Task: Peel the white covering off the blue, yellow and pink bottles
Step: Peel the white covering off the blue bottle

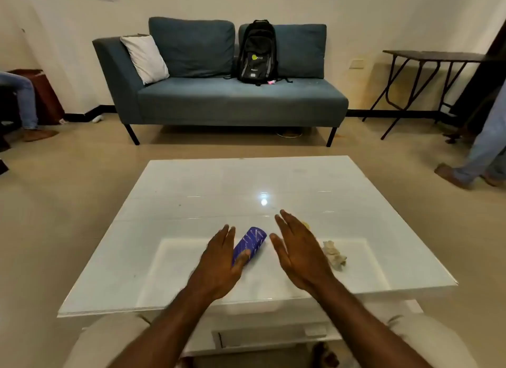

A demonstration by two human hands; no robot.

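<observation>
A blue bottle with pale streaks lies on its side on the white glossy table, tilted up to the right. My left hand rests just left of it, fingers straight, thumb touching the bottle's near end. My right hand hovers flat to the right of the bottle, fingers spread, holding nothing. A sliver of something yellow peeks out behind my right hand; most of it is hidden. A crumpled wad of white covering lies to the right of that hand. No pink bottle shows on the table.
A blue-grey sofa with a black backpack and a white cushion stands beyond the table. A dark folding table is at the right wall. A person's legs are at the right, another person's leg at the left.
</observation>
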